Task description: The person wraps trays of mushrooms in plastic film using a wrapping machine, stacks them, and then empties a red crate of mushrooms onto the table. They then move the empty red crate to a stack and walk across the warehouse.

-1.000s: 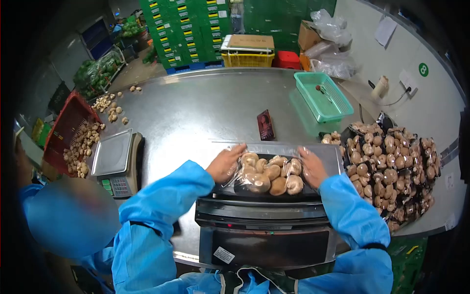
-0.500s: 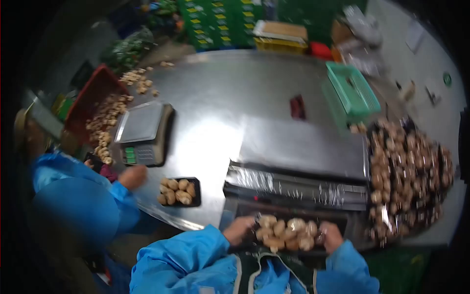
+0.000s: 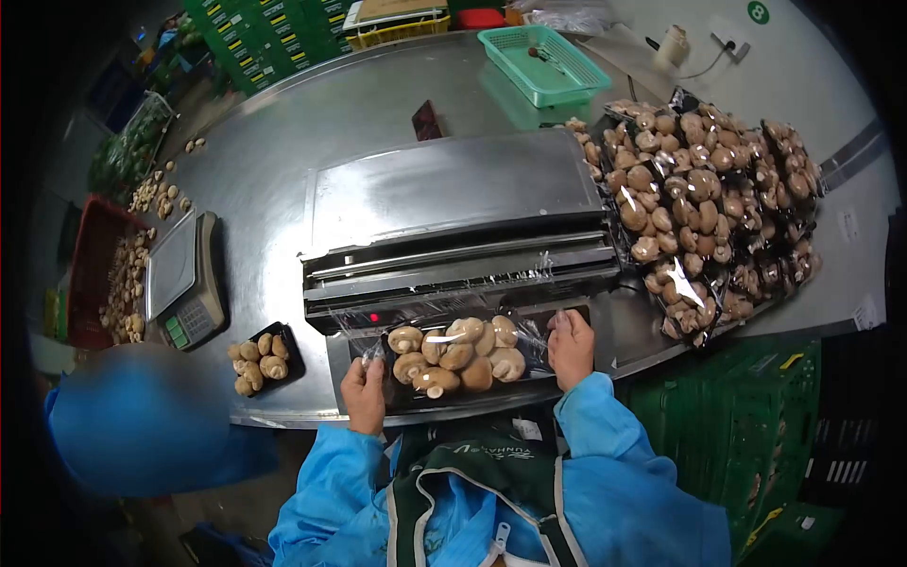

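A black tray of brown mushrooms (image 3: 457, 355) lies in front of me under clear plastic film. At its left end, my left hand (image 3: 365, 392) is closed on gathered film. My right hand (image 3: 571, 348) pinches the film at the opposite end, fingers closed. Just beyond the tray sits the film wrapping machine (image 3: 453, 203), with a small red light (image 3: 374, 318) on its front. Strips of film cling along the machine's front edge. The tray's underside is hidden from me.
Wrapped mushroom trays (image 3: 704, 213) are piled at right. An unwrapped mushroom tray (image 3: 267, 359) and a scale (image 3: 185, 281) stand at left, near a red crate (image 3: 90, 269) and a person in blue (image 3: 142, 425). A green basket (image 3: 543, 66) sits at the back; green crates (image 3: 723, 416) stand lower right.
My view has swung right and down, so the table appears further left. Both hands still hold the film at the tray's ends. The co-worker's hand beside the scale has gone from sight.
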Demonstrator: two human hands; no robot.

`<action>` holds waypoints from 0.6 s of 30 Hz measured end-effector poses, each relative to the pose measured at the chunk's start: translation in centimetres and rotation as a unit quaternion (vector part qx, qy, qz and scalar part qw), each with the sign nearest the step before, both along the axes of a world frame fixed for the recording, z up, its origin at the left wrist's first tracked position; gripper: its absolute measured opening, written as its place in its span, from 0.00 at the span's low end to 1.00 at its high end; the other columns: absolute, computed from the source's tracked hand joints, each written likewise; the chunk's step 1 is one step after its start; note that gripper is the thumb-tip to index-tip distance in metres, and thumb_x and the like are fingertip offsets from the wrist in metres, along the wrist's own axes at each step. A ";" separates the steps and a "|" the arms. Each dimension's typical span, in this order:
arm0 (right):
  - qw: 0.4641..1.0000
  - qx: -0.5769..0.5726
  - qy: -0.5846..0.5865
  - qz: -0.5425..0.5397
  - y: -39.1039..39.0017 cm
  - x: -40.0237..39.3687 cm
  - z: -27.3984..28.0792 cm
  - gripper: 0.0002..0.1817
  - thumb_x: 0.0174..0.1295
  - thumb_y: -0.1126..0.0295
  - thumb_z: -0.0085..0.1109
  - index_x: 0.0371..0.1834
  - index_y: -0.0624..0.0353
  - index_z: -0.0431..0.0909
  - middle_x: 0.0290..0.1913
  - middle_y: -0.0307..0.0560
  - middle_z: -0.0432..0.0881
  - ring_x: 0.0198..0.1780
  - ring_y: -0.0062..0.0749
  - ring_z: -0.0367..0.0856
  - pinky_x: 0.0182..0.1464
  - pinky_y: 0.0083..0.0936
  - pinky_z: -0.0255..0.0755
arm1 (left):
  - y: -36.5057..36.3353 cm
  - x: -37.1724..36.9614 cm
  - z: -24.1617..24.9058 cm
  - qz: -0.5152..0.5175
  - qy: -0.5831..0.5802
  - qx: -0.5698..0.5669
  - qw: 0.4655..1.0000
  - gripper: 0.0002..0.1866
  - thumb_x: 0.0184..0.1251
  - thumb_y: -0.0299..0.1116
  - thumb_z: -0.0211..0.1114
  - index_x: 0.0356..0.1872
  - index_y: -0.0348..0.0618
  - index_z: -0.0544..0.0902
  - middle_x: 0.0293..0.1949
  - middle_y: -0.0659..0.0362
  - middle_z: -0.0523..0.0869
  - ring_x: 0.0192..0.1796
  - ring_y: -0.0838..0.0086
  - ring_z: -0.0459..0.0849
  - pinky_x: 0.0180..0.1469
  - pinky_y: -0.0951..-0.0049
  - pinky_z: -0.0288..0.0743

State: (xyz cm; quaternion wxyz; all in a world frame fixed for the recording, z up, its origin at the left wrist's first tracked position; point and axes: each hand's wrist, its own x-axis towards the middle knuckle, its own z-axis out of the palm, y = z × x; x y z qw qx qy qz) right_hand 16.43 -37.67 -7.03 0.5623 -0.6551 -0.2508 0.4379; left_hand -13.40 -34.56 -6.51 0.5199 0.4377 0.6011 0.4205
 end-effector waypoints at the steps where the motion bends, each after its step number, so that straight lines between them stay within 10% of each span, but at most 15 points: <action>1: 0.997 -0.014 0.075 -0.003 -0.9 0.3 0.6 0.10 0.68 0.66 0.45 0.33 0.60 0.73 0.17 0.32 0.64 0.17 0.10 0.59 0.17 0.13 0.51 | -0.4 -0.4 0.2 -0.004 -0.020 -0.006 1.000 0.10 0.68 0.33 0.56 0.27 0.42 0.72 0.24 0.69 0.72 0.25 0.88 0.66 0.26 0.83 0.61; 8: 0.982 -0.039 -0.104 0.149 -2.7 -1.3 2.1 0.10 0.61 0.68 0.55 0.30 0.65 0.76 0.23 0.37 0.75 0.27 0.15 0.67 0.29 0.19 0.64 | -0.1 -1.5 0.7 -0.024 -0.071 -0.028 0.997 0.11 0.69 0.35 0.55 0.26 0.45 0.71 0.17 0.72 0.66 0.19 0.90 0.59 0.19 0.85 0.51; 16: 0.988 -0.148 -0.022 -0.037 -14.2 0.7 1.2 0.13 0.63 0.68 0.53 0.23 0.64 0.74 0.20 0.34 0.70 0.25 0.13 0.64 0.26 0.17 0.59 | 1.9 -3.4 0.1 -0.152 0.135 0.073 0.976 0.12 0.64 0.33 0.60 0.22 0.42 0.73 0.18 0.65 0.75 0.18 0.79 0.70 0.21 0.76 0.60; 18: 0.985 -0.124 -0.093 -0.074 -15.6 -0.1 -3.1 0.12 0.63 0.68 0.53 0.24 0.64 0.75 0.20 0.34 0.71 0.25 0.13 0.65 0.28 0.17 0.60 | 3.4 -0.5 -0.8 -0.256 0.384 0.270 0.845 0.10 0.62 0.33 0.61 0.24 0.42 0.73 0.18 0.53 0.78 0.19 0.62 0.77 0.21 0.65 0.66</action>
